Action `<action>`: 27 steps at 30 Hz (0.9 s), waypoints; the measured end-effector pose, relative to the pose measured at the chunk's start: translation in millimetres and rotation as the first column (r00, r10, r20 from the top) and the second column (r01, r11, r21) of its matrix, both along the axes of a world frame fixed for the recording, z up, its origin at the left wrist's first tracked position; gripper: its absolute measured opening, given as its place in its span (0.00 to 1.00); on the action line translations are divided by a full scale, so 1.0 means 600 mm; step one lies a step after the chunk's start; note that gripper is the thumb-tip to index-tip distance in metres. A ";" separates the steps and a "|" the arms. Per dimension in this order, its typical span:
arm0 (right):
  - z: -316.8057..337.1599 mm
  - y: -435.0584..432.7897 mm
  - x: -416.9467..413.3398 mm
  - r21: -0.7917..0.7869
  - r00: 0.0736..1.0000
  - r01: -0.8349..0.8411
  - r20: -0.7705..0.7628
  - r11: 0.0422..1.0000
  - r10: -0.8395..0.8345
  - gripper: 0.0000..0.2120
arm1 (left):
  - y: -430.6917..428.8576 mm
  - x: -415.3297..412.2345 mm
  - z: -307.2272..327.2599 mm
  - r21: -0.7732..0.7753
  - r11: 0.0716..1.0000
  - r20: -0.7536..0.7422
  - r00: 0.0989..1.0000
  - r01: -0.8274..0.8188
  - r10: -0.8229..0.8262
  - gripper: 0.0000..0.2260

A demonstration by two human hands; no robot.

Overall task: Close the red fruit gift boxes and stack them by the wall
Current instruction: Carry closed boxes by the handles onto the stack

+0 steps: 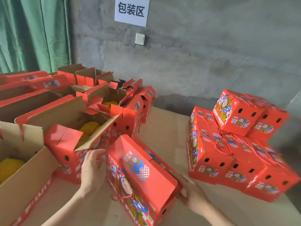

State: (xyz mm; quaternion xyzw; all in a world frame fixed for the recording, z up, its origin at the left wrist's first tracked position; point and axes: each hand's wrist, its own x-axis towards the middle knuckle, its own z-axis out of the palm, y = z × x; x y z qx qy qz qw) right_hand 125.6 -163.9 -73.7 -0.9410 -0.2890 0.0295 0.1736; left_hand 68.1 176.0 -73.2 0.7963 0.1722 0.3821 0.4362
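while we hold it between both hands, the closed red gift box (140,175) sits tilted at the near middle of the cardboard-covered table (166,128), its printed lid facing up and its red cord handle (122,196) lying across the front face.

- left hand (92,170): against the box's left end, fingers curled over the upper corner, gripping it.
- right hand (190,191): at the box's lower right end, fingers laid nearly straight along the side, pressing rather than clutching.
- stack of closed boxes (236,152): right of the held box and apart from it, close to the grey concrete wall (195,54); several layers, the topmost box (234,115) set askew; the far edge is blurred.
- open boxes (68,111): in rows on the left, flaps up, brown inside; the nearest stands just behind our left hand, and we cannot tell whether they touch.
- yellow foam-netted fruit (88,128): seen inside several open boxes.
- white paper sign (132,10): on the wall, printed with dark characters.
- white switch plate (140,39): just below the sign.
- green curtain (32,33): far left, hanging beside the wall.
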 end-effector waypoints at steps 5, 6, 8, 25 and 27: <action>0.021 -0.139 0.019 -0.121 0.992 0.122 0.046 0.985 -0.118 0.39 | -0.053 0.018 0.010 -0.021 0.989 -0.085 0.986 0.143 -0.144 0.16; 0.020 -0.168 0.022 -0.154 0.980 0.196 0.055 0.968 -0.189 0.38 | -0.062 0.023 0.011 -0.071 0.982 -0.114 0.976 0.177 -0.185 0.18; 0.010 -0.220 0.032 -0.028 0.923 0.375 -0.082 0.926 -0.376 0.32 | -0.078 0.036 0.006 -0.176 0.957 -0.206 0.942 0.232 -0.266 0.15; 0.004 -0.200 -0.061 0.603 0.584 0.797 -0.769 0.008 -0.260 0.11 | -0.259 0.071 -0.019 -0.833 0.428 -0.015 0.760 0.350 -0.650 0.19; 0.010 -0.203 -0.060 0.579 0.563 0.815 -0.802 -0.029 -0.200 0.13 | -0.266 0.055 -0.016 -0.847 0.416 -0.019 0.765 0.329 -0.643 0.19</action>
